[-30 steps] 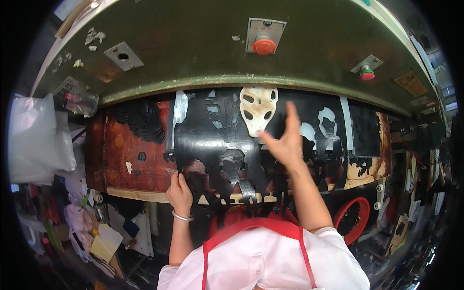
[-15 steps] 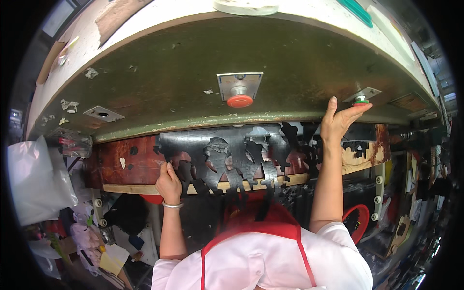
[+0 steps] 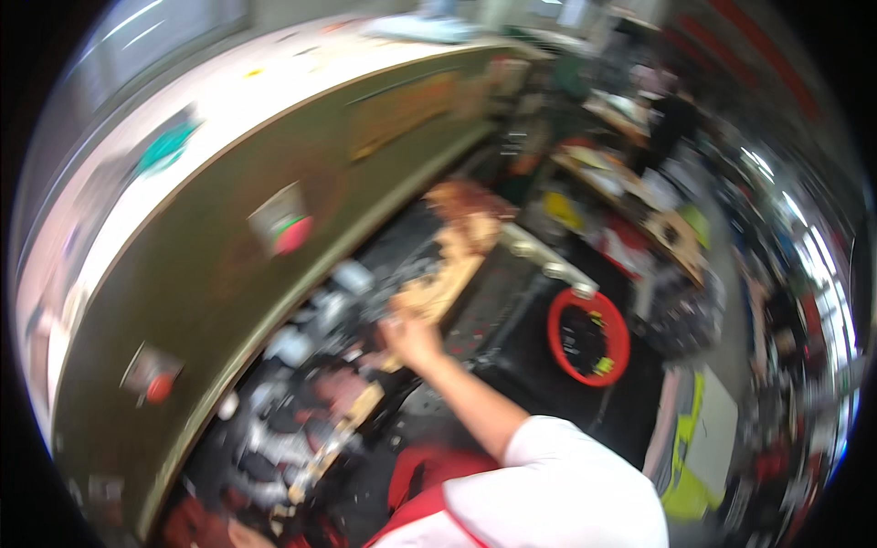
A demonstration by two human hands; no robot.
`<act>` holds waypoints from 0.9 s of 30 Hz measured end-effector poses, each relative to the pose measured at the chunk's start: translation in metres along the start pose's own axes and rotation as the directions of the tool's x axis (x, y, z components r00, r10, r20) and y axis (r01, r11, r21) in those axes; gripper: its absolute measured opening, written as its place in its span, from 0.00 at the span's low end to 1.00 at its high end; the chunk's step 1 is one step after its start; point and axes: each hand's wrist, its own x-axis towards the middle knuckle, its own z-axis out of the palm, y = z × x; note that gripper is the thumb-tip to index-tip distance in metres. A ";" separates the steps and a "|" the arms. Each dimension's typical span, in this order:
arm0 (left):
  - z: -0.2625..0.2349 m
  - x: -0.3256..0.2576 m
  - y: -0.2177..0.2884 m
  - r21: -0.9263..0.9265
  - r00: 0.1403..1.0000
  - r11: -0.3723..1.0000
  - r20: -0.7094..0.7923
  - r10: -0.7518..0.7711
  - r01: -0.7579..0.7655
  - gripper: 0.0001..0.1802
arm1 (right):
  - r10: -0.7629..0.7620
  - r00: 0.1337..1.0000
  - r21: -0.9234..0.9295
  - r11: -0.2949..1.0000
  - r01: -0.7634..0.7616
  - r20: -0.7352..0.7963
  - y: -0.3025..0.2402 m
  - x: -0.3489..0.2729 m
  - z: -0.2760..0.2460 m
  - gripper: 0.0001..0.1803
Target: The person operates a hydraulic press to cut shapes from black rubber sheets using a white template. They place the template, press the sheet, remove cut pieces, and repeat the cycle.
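Observation:
The whole view is smeared by motion. My right hand (image 3: 408,340) is over the near edge of a worn wooden board (image 3: 438,290), beside black sheet scraps (image 3: 315,333); its fingers are too blurred to read. Low at the frame's bottom edge, only a bit of my left hand (image 3: 248,535) shows, near the reddish end of the board, and its fingers cannot be made out. Beyond the board runs a dark green machine front (image 3: 219,265). It carries a red push button (image 3: 159,388) and another button (image 3: 290,235) with green and pinkish red on it.
A red-rimmed round basket (image 3: 624,340) with dark and yellow bits stands to the right. Farther off, a cluttered workbench (image 3: 630,196) and a person in dark clothes (image 3: 671,128) appear. A teal object (image 3: 167,146) lies on the machine's white top.
My view has swung to the right. My right hand has come off the green button and down to the board's edge. My left hand is now almost out of the picture.

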 end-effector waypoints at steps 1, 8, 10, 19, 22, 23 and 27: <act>-0.005 -0.024 0.001 0.157 0.988 0.988 -0.146 0.040 -0.016 0.15 | -0.046 0.999 -0.001 0.999 0.046 -0.004 0.003 -0.003 -0.001 0.19; -0.023 -0.076 0.028 0.214 0.998 0.977 -0.065 0.002 0.012 0.20 | 0.221 0.966 0.284 0.926 -0.250 0.132 0.014 -0.023 -0.034 0.12; -0.038 -0.088 0.041 0.212 0.998 0.977 -0.062 0.007 0.006 0.20 | 0.006 0.931 0.183 0.981 0.066 -0.366 -0.012 -0.024 -0.028 0.15; -0.020 -0.056 0.100 0.279 0.843 0.811 -0.010 0.538 -0.514 0.21 | -0.414 0.743 0.145 0.904 0.401 0.526 -0.165 -0.169 0.071 0.59; -0.003 -0.068 0.099 0.406 0.859 0.758 0.288 0.424 -0.511 0.25 | -0.402 0.829 0.232 0.914 0.334 0.389 -0.152 -0.199 0.073 0.58; 0.000 -0.073 0.098 0.466 0.799 0.665 0.180 0.574 -0.583 0.23 | -0.420 0.832 0.268 0.902 0.339 0.363 -0.148 -0.205 0.070 0.57; 0.000 -0.090 0.091 0.444 0.883 0.769 0.319 0.343 -0.460 0.26 | -0.343 0.887 0.411 0.889 0.201 0.308 -0.139 -0.196 0.046 0.51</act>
